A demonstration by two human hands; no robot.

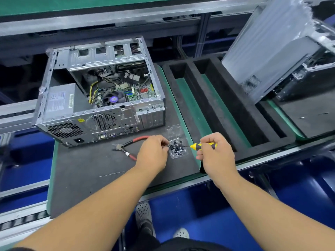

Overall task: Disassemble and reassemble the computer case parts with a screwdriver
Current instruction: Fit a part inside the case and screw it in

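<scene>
Gripping the yellow-and-black screwdriver (203, 146) in the right hand (215, 154), fingers curled round the handle, shaft pointing left over the clear plastic tray (178, 154) of small dark screws (176, 146). Pinching with the left hand (154, 153), thumb and fingertips closed at the screwdriver tip just above the screws; too small to tell if a screw is between them. Standing behind on the dark mat (87, 169), the open computer case (101, 91), side panel off, motherboard and cables showing, rear ports facing the person. Lying between case and left hand, red-handled cutting pliers (126, 147), partly under the wrist. Sitting to the right, a black foam tray (217, 109) with long slots, and leaning there a wrapped grey case panel (272, 48).
</scene>
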